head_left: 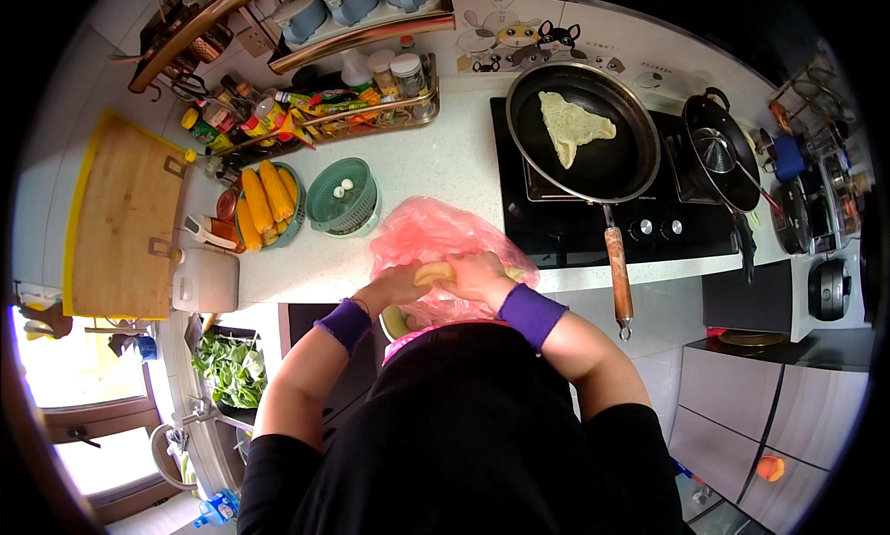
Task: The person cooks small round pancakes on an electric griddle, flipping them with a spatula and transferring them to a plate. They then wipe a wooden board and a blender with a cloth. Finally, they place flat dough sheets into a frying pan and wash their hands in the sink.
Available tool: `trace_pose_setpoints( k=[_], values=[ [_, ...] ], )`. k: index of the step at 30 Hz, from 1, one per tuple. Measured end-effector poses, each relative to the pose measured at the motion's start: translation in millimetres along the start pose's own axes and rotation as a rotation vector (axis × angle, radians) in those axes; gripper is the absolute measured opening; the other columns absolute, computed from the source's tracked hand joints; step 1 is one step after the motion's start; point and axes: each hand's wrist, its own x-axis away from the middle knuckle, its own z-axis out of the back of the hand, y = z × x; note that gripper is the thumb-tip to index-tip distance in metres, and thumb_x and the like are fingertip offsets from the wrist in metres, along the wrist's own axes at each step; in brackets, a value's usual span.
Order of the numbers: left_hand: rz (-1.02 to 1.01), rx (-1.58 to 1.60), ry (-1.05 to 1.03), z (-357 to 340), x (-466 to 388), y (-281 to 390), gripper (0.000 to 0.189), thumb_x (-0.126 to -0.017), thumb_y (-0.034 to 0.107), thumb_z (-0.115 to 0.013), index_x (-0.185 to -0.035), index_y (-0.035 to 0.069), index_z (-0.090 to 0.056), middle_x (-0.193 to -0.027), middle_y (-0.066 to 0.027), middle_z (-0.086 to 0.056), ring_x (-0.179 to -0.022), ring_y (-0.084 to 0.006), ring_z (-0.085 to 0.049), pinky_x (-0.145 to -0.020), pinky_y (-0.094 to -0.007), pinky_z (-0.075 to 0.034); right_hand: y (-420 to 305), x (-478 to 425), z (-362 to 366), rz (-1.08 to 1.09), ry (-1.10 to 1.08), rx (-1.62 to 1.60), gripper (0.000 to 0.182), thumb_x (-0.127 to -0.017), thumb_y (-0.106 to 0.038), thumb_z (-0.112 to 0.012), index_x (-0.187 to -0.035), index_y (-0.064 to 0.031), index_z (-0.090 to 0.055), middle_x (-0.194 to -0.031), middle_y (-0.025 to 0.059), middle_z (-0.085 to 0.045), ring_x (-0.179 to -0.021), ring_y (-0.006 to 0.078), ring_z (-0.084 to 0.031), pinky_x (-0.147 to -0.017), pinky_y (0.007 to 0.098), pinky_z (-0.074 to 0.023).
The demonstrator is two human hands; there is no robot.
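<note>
Both hands meet at the counter's front edge, over a crumpled pink plastic bag (pixel 445 229). Between my left hand (pixel 400 285) and my right hand (pixel 480 274) is a pale yellow, rounded piece of food (pixel 434 273), held at its two ends. Its exact kind cannot be told. Part of a bowl-like rim shows below my left hand. To the right, a frying pan (pixel 584 180) rests on the black gas hob, its wooden handle pointing towards me. A pale, irregular flat piece of food (pixel 573 125) lies in the pan.
Left of the bag stand a green strainer basket (pixel 351 218) with small white items and a bowl of corn cobs (pixel 268 201). Bottles and jars fill a rack (pixel 375 128) behind. A wok (pixel 719 166) with a wire skimmer sits right. Leafy greens (pixel 229 368) lie in the sink.
</note>
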Motion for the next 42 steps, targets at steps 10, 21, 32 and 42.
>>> trace_pose_setpoints(
  k=[10, 21, 32, 42],
  values=[
    [-0.01, -0.091, 0.076, 1.2, -1.4, 15.2, 0.056, -0.089, 0.051, -0.056, -0.126, 0.009, -0.054, -0.104, -0.0196, -0.068, -0.098, -0.0377, -0.066, -0.087, -0.0471, -0.051, 3.3, -10.4, -7.7, -0.032, -0.02, 0.043, 0.054, -0.089, -0.058, -0.051, -0.117, -0.0137, -0.059, -0.093, 0.013, -0.072, -0.086, 0.0331, -0.069, -0.075, 0.0467, -0.0528],
    [0.097, -0.167, 0.051, -0.8, -20.7, 10.6, 0.054, -0.085, 0.047, -0.059, -0.119, 0.005, -0.061, -0.107, -0.0179, -0.069, -0.098, -0.0352, -0.066, -0.087, -0.0452, -0.051, 4.3, -19.1, -11.2, -0.108, -0.08, -0.004, 0.056, -0.089, -0.06, -0.047, -0.121, -0.0154, -0.06, -0.105, 0.0127, -0.071, -0.096, 0.0319, -0.068, -0.083, 0.0446, -0.0518],
    [0.181, -0.084, 0.031, -17.1, -51.7, -6.6, 0.054, -0.089, 0.05, -0.049, -0.116, 0.006, -0.066, -0.108, -0.021, -0.068, -0.1, -0.0351, -0.066, -0.087, -0.0433, -0.052, -0.9, -30.7, 2.5, -0.122, -0.091, -0.164, 0.058, -0.09, -0.06, -0.044, -0.12, -0.0161, -0.066, -0.113, 0.0092, -0.07, -0.106, 0.0275, -0.066, -0.088, 0.0412, -0.0505],
    [0.051, 0.129, -0.112, 29.7, -22.1, -6.4, 0.06, -0.085, 0.04, -0.064, -0.123, -0.006, -0.055, -0.103, -0.0206, -0.065, -0.092, -0.0263, -0.067, -0.075, -0.0355, -0.054, 8.0, -21.5, 14.0, -0.184, -0.11, -0.148, 0.074, -0.077, -0.073, -0.057, -0.121, -0.0129, -0.064, -0.113, 0.0129, -0.068, -0.104, 0.0276, -0.066, -0.086, 0.0397, -0.0499]
  ],
)
